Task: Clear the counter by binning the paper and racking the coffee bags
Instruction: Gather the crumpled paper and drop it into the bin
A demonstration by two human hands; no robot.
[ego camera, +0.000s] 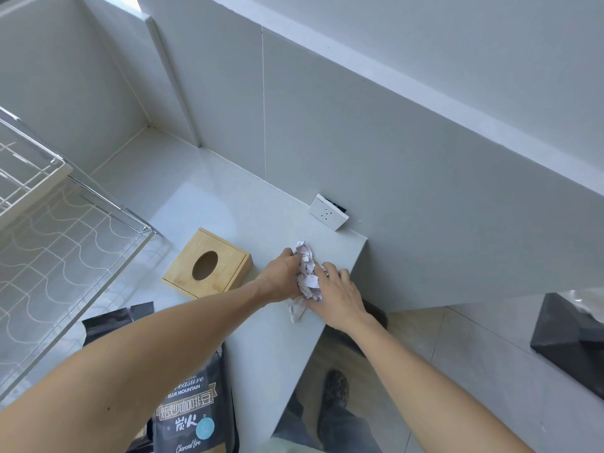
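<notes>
Crumpled white paper lies near the right end of the grey counter. My left hand presses against its left side and my right hand against its right side, both closing on the wad. A black coffee bag with white and gold print lies at the counter's near edge, partly under my left forearm. Another black coffee bag shows beyond that forearm. A white wire rack stands on the left.
A wooden tissue box sits just left of my hands. A white socket is on the wall behind the paper. A black bin with a clear liner stands on the floor at the right. My feet show below the counter's edge.
</notes>
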